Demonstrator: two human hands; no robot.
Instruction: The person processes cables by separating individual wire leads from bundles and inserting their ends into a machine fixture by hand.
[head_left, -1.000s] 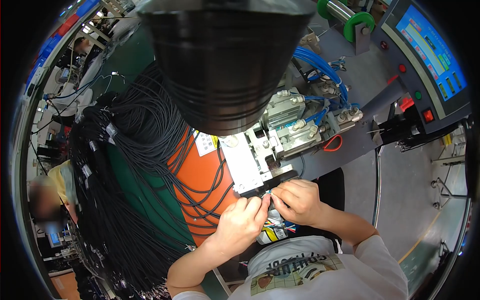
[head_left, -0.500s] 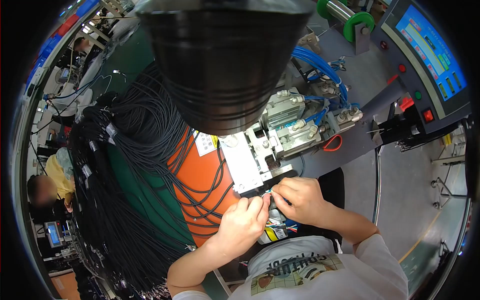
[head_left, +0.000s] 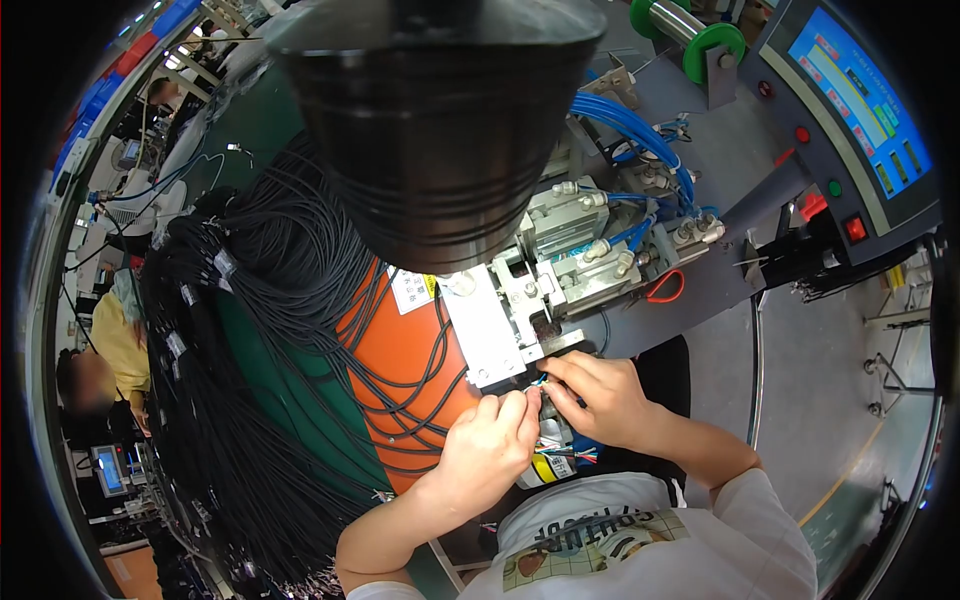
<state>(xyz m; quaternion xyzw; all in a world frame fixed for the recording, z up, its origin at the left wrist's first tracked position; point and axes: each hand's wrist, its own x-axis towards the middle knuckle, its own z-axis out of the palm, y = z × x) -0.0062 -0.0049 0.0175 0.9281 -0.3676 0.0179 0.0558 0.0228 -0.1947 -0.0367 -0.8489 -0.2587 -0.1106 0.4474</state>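
At lower centre, just below the metal fixture [head_left: 488, 335], the left hand [head_left: 487, 440] and right hand [head_left: 607, 400] pinch the thin coloured wires [head_left: 541, 380], best fanned gently with fingertips, keeping each strand unkinked.

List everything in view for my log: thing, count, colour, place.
Cables: many, black, left
Cylinder: one, black, top centre
Fixture: one, silver, centre
Tubes: several, blue, above fixture
Spool: one, green-flanged, top right
Screen: one, mostly blue, upper right
Loop: one, red, right of fixture
Label: one, white-yellow, left of fixture
Surface: one, orange, under cables
Co-workers: at least two, left side
Wires: several, multicoloured, at fingertips
Left hand: one, bare, lower centre
Right hand: one, bare, beside it
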